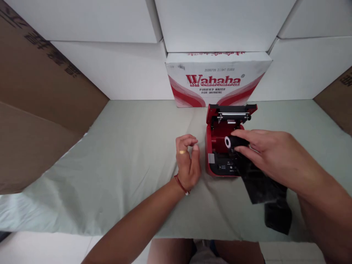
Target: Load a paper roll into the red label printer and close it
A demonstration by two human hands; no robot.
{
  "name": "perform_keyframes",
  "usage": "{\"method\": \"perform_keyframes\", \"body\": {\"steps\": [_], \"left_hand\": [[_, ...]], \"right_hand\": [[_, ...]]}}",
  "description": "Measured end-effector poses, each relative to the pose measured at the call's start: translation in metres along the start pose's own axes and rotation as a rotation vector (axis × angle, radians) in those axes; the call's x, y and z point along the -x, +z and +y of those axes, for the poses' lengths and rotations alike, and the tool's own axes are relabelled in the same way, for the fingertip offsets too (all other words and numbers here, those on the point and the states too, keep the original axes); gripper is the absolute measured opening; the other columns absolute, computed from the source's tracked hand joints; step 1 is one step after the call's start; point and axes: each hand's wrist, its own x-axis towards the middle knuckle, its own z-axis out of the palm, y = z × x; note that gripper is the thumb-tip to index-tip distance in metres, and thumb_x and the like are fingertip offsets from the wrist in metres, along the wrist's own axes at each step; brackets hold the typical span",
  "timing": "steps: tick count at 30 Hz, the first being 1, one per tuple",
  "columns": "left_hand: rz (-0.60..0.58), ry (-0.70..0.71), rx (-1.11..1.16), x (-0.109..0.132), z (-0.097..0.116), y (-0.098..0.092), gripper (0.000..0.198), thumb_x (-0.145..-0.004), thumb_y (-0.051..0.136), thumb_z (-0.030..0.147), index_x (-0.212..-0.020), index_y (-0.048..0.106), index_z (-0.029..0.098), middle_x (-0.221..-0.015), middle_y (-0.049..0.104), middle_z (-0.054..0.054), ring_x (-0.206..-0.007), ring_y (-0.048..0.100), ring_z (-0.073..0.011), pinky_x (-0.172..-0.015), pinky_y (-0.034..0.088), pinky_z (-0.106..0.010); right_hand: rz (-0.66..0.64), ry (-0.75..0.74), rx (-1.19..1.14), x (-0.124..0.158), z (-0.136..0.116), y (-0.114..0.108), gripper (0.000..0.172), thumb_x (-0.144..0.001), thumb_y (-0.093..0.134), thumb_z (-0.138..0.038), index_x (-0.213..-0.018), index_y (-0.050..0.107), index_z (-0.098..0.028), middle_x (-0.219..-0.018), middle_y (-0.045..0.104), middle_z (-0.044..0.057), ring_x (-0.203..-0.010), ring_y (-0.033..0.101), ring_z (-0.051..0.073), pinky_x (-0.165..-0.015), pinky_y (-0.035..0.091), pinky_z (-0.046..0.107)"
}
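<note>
A red and black label printer [216, 146] stands on the cloth with its lid [232, 112] raised, showing a roller inside. Over its open bay my right hand [271, 150] pinches a black ribbon roll [238, 141] between thumb and fingers. The roll's end with a white ring faces left. From it a black film strip [258, 183] hangs down past the printer's front right corner, to a darker black piece [278, 217] near the table's front. My left hand [188, 157] rests on the cloth just left of the printer, fingers curled in loosely, with nothing visible in them.
A pale green cloth [132, 157] covers the table. Behind the printer stands a Wahaha water carton [214, 80]. White boxes [118, 69] form a wall at the back, and brown cardboard [49, 99] borders the left side, with more cardboard [337, 99] at the right.
</note>
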Motion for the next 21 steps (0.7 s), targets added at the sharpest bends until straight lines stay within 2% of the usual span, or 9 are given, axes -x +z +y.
{"method": "perform_keyframes", "body": {"steps": [2,4,6,8,11,16,18,21], "left_hand": [[-0.065,0.296,-0.074,0.006,0.01,-0.005,0.026,-0.111,0.052,0.036,-0.127,0.071,0.028,-0.119,0.069,-0.009,-0.114,0.066,-0.0267,-0.105,0.053,-0.044],[-0.168,0.59,-0.147,0.013,0.019,-0.007,0.037,-0.113,0.044,0.039,-0.133,0.072,0.027,-0.115,0.074,-0.009,-0.119,0.068,-0.0276,-0.11,0.053,-0.045],[-0.245,0.739,-0.197,0.02,0.025,-0.004,0.042,-0.113,0.04,0.038,-0.132,0.075,0.024,-0.112,0.079,-0.009,-0.122,0.069,-0.0258,-0.121,0.048,-0.043],[-0.328,0.771,-0.211,0.026,0.03,0.001,0.037,-0.109,0.047,0.032,-0.131,0.076,0.023,-0.112,0.083,-0.007,-0.124,0.071,-0.0235,-0.128,0.042,-0.041],[-0.436,0.758,-0.192,0.029,0.032,0.005,0.037,-0.103,0.058,0.025,-0.137,0.074,0.025,-0.118,0.087,-0.005,-0.123,0.075,-0.0216,-0.126,0.043,-0.039],[-0.479,0.74,-0.234,0.026,0.034,0.001,0.037,-0.104,0.06,0.022,-0.139,0.072,0.021,-0.123,0.089,-0.007,-0.121,0.079,-0.0206,-0.12,0.044,-0.036],[-0.48,0.748,-0.257,0.025,0.035,0.0,0.035,-0.105,0.06,0.022,-0.137,0.073,0.021,-0.122,0.089,-0.005,-0.12,0.079,-0.0196,-0.12,0.043,-0.035],[-0.525,0.696,-0.198,0.025,0.036,0.0,0.043,-0.104,0.061,0.025,-0.147,0.068,0.025,-0.131,0.087,-0.005,-0.125,0.079,-0.0195,-0.12,0.042,-0.034]], "right_hand": [[-0.111,0.085,0.122,-0.022,-0.01,0.013,0.039,-0.107,0.058,-0.031,-0.142,0.074,-0.029,-0.112,0.086,0.008,-0.091,0.081,0.029,-0.075,0.057,0.039],[-0.226,0.146,0.221,-0.037,-0.018,0.02,0.038,-0.107,0.057,-0.033,-0.14,0.075,-0.028,-0.107,0.086,0.009,-0.089,0.081,0.03,-0.07,0.052,0.037],[-0.302,0.171,0.291,-0.047,-0.023,0.022,0.036,-0.106,0.057,-0.034,-0.136,0.076,-0.026,-0.1,0.086,0.011,-0.085,0.081,0.029,-0.065,0.048,0.035],[-0.335,0.17,0.327,-0.054,-0.025,0.023,0.035,-0.105,0.058,-0.033,-0.133,0.077,-0.025,-0.099,0.086,0.012,-0.086,0.081,0.03,-0.063,0.045,0.034],[-0.349,0.166,0.34,-0.064,-0.026,0.025,0.037,-0.105,0.056,-0.029,-0.136,0.075,-0.023,-0.102,0.086,0.014,-0.089,0.082,0.031,-0.063,0.046,0.035],[-0.33,0.131,0.217,-0.064,-0.025,0.02,0.039,-0.107,0.054,-0.027,-0.138,0.074,-0.019,-0.107,0.087,0.014,-0.089,0.082,0.031,-0.072,0.053,0.037],[-0.254,0.085,0.068,-0.049,-0.015,0.017,0.038,-0.109,0.054,-0.031,-0.138,0.077,-0.024,-0.111,0.087,0.011,-0.093,0.082,0.028,-0.079,0.057,0.037],[-0.051,0.009,-0.121,-0.017,0.008,0.017,0.041,-0.111,0.054,-0.04,-0.143,0.076,-0.028,-0.117,0.087,0.007,-0.1,0.082,0.026,-0.089,0.06,0.036]]}}
